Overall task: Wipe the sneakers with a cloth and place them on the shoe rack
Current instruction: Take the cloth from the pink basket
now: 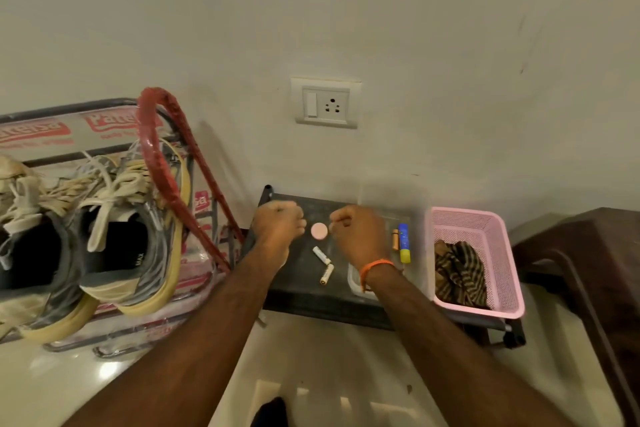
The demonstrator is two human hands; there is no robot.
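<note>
Two grey sneakers with cream laces and yellowish soles stand side by side on the wrapped metal shoe rack at the left, toes toward the wall. A striped brown cloth lies in the pink basket at the right. Both of my arms reach forward over a low black stand. My left hand is a closed fist with nothing visible in it. My right hand, with an orange wristband, is also curled shut beside a small pink disc.
Two loose batteries, a blue and yellow tube and a clear tray lie on the black stand. A wall socket is above it. A dark wooden piece of furniture stands at the right. The floor is glossy tile.
</note>
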